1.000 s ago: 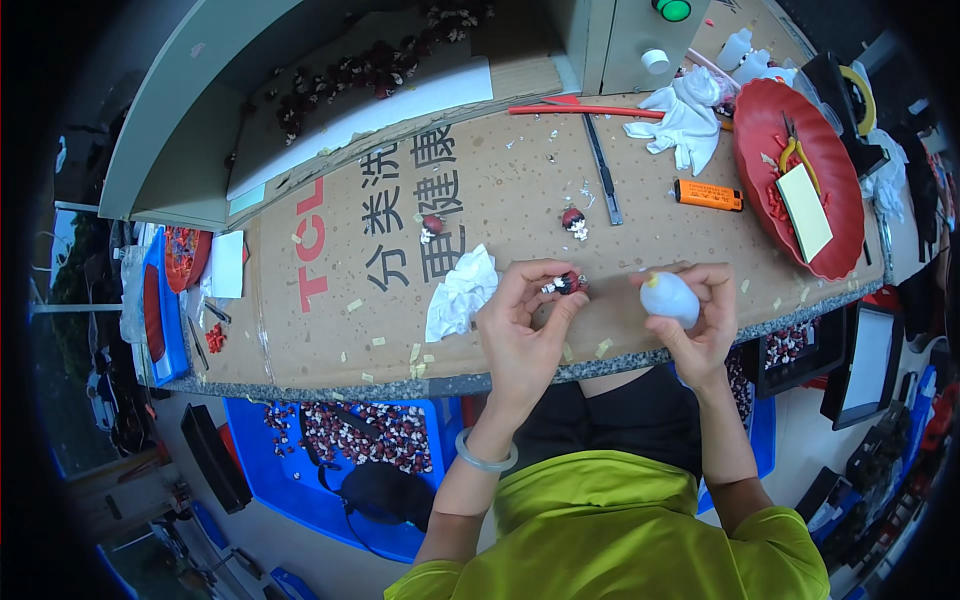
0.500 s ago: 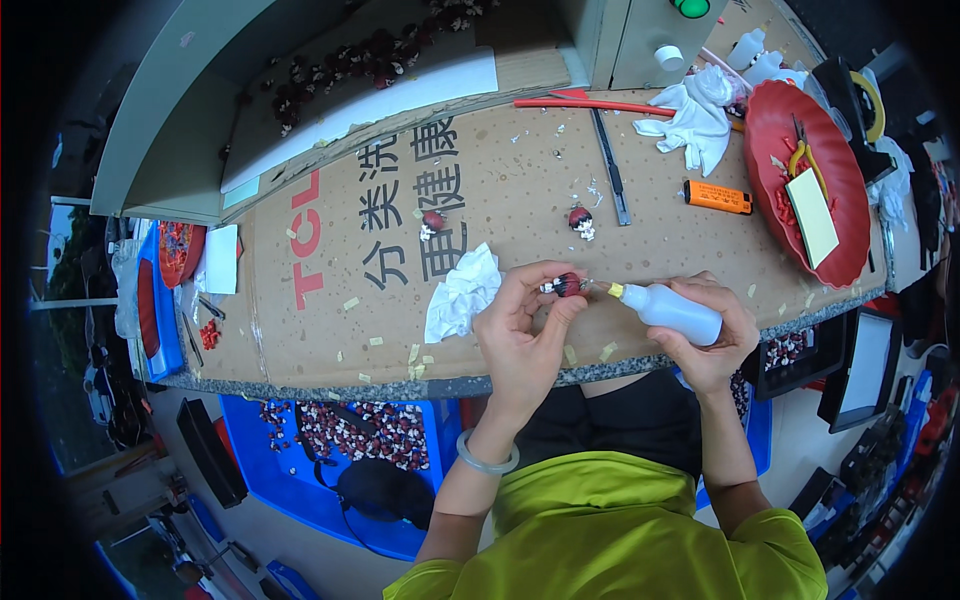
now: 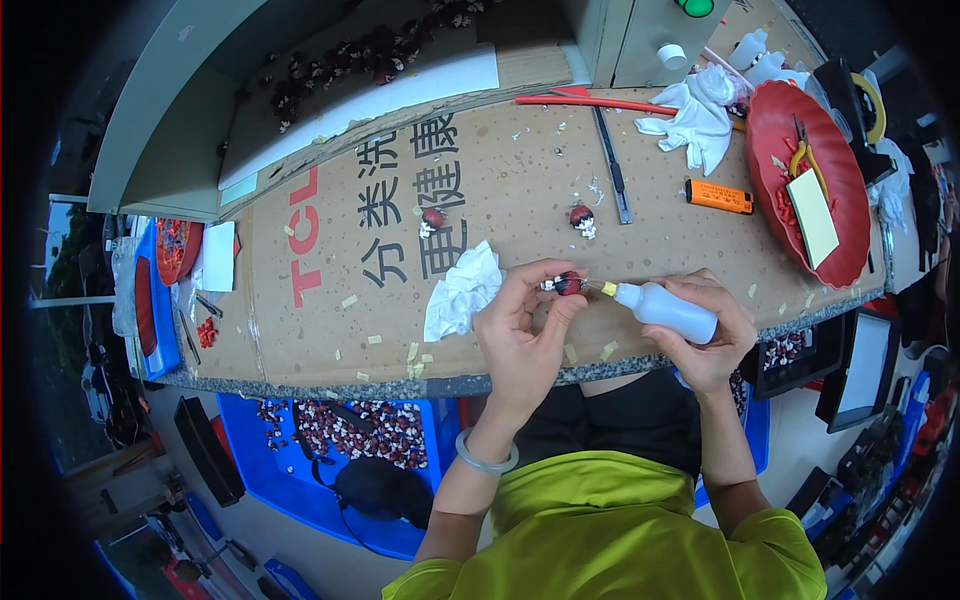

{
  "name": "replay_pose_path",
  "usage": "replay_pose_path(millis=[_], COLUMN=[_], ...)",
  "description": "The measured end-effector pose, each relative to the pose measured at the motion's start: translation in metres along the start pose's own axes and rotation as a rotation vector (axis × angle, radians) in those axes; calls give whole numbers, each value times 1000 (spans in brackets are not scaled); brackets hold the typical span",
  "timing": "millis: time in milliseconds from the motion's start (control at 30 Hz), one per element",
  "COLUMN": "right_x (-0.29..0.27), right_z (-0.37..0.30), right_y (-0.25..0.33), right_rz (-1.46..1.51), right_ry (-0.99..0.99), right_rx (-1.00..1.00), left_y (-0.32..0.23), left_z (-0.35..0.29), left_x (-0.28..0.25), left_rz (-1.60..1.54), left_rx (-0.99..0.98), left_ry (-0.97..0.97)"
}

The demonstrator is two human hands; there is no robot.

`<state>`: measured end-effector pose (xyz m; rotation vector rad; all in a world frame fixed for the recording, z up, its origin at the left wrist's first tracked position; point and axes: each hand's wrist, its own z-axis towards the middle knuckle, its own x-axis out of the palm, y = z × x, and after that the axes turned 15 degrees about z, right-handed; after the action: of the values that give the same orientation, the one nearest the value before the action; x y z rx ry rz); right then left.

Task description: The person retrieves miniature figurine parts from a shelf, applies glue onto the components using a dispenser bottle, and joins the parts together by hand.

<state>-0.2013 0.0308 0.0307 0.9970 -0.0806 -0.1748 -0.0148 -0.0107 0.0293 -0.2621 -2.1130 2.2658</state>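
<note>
My left hand (image 3: 522, 325) pinches a small dark red and white figure (image 3: 566, 284) between its fingertips over the near edge of a cardboard-covered table (image 3: 330, 300). In my right hand (image 3: 710, 335) lies a small white squeeze bottle (image 3: 662, 307), held on its side, with its yellow nozzle touching the figure. Two more small red figures (image 3: 433, 219) (image 3: 581, 217) lie further back on the cardboard. A crumpled white tissue (image 3: 462, 291) sits just left of my left hand.
A red tray (image 3: 800, 190) with a yellow card and cutters stands at the right. An orange lighter (image 3: 719, 196), a dark metal tool (image 3: 611, 167), a red rod (image 3: 600, 102) and a white cloth (image 3: 694, 122) lie at the back. Blue bins (image 3: 340, 440) of small pieces stand below.
My right hand turned the white bottle from upright to lying sideways and brought its nozzle to the figure in my left hand. My left hand stayed put.
</note>
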Motion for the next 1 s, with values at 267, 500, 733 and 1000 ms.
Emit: replay_pose_path(millis=[267, 500, 733, 1000], right_x=[-1, -3, -3, -4], right_z=[6, 10, 10, 5], right_y=[9, 13, 14, 9], right_rz=[-42, -132, -141, 32], right_ry=[36, 114, 122, 20], right_rx=[-6, -63, -77, 48], left_y=[1, 1, 1, 2], left_z=[0, -1, -1, -1], left_x=[-2, -3, -4, -4], left_rz=[-47, -57, -66, -62], left_rx=[7, 16, 20, 15], left_ry=[19, 17, 21, 17])
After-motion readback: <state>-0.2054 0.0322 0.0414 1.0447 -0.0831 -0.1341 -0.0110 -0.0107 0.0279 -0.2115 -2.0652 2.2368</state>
